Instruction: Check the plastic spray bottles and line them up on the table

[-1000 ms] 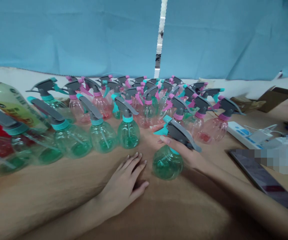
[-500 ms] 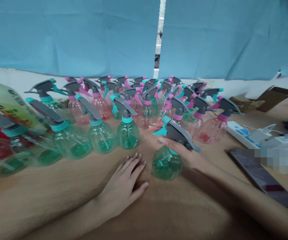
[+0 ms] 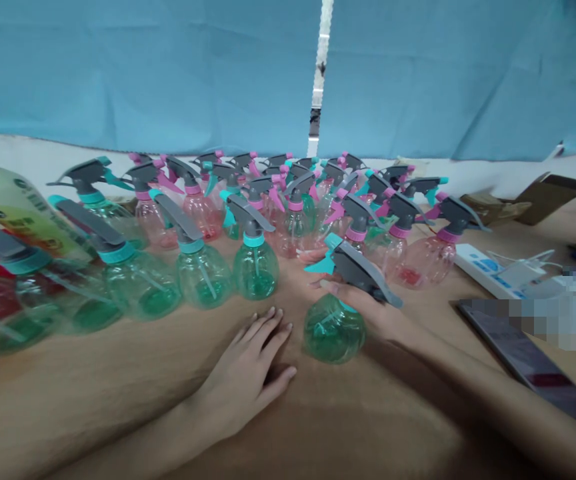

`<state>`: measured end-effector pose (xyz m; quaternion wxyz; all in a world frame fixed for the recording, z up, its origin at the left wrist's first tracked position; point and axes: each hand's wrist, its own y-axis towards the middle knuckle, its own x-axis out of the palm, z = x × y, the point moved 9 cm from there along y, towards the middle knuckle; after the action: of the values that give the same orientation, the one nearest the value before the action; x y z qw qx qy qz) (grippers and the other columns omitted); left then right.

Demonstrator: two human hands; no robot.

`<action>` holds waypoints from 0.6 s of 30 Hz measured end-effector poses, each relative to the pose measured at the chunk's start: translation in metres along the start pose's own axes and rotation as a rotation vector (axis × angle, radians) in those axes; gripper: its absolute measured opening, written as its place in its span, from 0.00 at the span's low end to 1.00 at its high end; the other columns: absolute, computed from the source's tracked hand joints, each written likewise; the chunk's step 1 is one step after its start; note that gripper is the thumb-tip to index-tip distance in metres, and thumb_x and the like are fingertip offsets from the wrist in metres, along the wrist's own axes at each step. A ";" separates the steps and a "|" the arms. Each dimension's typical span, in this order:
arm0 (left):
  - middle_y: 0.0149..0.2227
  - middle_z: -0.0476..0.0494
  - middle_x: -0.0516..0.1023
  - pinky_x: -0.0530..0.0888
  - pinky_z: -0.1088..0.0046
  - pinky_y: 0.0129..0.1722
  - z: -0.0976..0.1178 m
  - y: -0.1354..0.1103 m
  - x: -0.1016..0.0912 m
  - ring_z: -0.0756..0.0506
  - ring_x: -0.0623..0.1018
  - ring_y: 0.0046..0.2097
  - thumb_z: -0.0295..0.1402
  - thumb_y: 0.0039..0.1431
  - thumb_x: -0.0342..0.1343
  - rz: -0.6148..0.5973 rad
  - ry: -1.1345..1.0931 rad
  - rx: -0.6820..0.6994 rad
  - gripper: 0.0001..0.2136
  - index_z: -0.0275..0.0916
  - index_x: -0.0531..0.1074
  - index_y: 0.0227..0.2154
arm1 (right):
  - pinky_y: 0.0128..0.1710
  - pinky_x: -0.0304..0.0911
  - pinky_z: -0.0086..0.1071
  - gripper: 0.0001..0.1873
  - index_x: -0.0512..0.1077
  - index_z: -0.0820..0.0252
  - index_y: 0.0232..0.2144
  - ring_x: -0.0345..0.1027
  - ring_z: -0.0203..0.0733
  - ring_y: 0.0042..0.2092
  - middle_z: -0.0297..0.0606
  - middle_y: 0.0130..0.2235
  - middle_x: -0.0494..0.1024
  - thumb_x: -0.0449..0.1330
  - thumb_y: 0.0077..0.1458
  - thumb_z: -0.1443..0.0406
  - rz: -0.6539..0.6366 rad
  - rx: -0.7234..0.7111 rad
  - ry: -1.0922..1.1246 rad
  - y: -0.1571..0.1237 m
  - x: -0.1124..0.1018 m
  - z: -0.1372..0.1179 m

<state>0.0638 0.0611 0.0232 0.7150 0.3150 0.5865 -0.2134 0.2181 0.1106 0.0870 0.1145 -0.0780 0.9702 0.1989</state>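
Observation:
My right hand (image 3: 355, 293) is closed around the neck of a green spray bottle (image 3: 335, 328), just under its grey head with a turquoise trigger. The bottle leans a little; whether its base touches the table cannot be made out. Palm down on the wooden table (image 3: 368, 427), my left hand (image 3: 253, 363) lies flat with its fingers spread and holds nothing. Beyond its fingertips stands another green spray bottle (image 3: 257, 267), with more green ones in a row to the left. Behind my right hand is a clear pink spray bottle (image 3: 428, 257).
Several pink and green spray bottles crowd the back. A large yellow-labelled bottle (image 3: 23, 207) stands at far left. On the right lie a white power strip (image 3: 488, 270) with a plugged-in charger, a dark phone-like slab (image 3: 533, 367) and an open cardboard box (image 3: 551, 197). A blue cloth (image 3: 168, 73) hangs behind.
Almost nothing differs. Both hands and the held spray bottle stay in nearly the same place, and the view has shifted very slightly.

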 end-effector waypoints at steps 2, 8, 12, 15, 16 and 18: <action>0.64 0.36 0.59 0.61 0.55 0.60 0.001 0.000 0.000 0.38 0.60 0.63 0.43 0.65 0.50 0.002 0.000 0.010 0.24 0.34 0.61 0.59 | 0.30 0.65 0.33 0.11 0.74 0.53 0.38 0.69 0.39 0.31 0.33 0.29 0.74 0.58 0.56 0.56 -0.012 0.009 0.013 -0.001 0.000 0.000; 0.64 0.37 0.59 0.62 0.55 0.60 0.001 -0.001 -0.001 0.39 0.60 0.63 0.42 0.66 0.49 0.012 0.013 0.027 0.24 0.35 0.60 0.60 | 0.32 0.65 0.33 0.09 0.73 0.52 0.38 0.70 0.39 0.32 0.33 0.32 0.75 0.58 0.57 0.57 -0.050 0.001 0.009 0.000 0.002 -0.003; 0.64 0.37 0.59 0.62 0.55 0.59 0.001 -0.001 -0.002 0.38 0.61 0.63 0.42 0.65 0.49 0.028 0.017 0.034 0.25 0.35 0.60 0.60 | 0.39 0.66 0.35 0.11 0.71 0.50 0.44 0.71 0.41 0.40 0.34 0.39 0.76 0.58 0.58 0.59 -0.066 -0.063 0.038 0.004 0.004 -0.021; 0.64 0.37 0.60 0.63 0.55 0.59 0.000 -0.002 -0.001 0.38 0.62 0.62 0.42 0.65 0.50 0.048 0.022 0.039 0.25 0.35 0.60 0.60 | 0.36 0.65 0.32 0.08 0.71 0.51 0.41 0.69 0.38 0.36 0.32 0.37 0.75 0.59 0.57 0.61 -0.060 -0.096 -0.021 0.006 0.003 -0.033; 0.64 0.38 0.60 0.63 0.55 0.59 0.000 -0.002 -0.001 0.38 0.63 0.62 0.43 0.65 0.50 0.056 0.025 0.042 0.25 0.35 0.60 0.60 | 0.34 0.64 0.31 0.07 0.71 0.51 0.40 0.68 0.36 0.34 0.32 0.35 0.74 0.58 0.57 0.61 -0.057 -0.102 -0.039 0.006 0.003 -0.035; 0.64 0.38 0.60 0.64 0.56 0.58 -0.001 -0.002 -0.001 0.38 0.63 0.62 0.44 0.65 0.50 0.070 0.031 0.045 0.25 0.36 0.59 0.61 | 0.31 0.63 0.30 0.06 0.70 0.52 0.38 0.65 0.34 0.30 0.31 0.33 0.73 0.58 0.58 0.61 -0.060 -0.106 -0.045 0.006 0.002 -0.036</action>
<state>0.0614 0.0602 0.0232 0.7055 0.3546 0.5813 -0.1966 0.2076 0.1015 0.1210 0.1377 -0.1084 0.9527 0.2484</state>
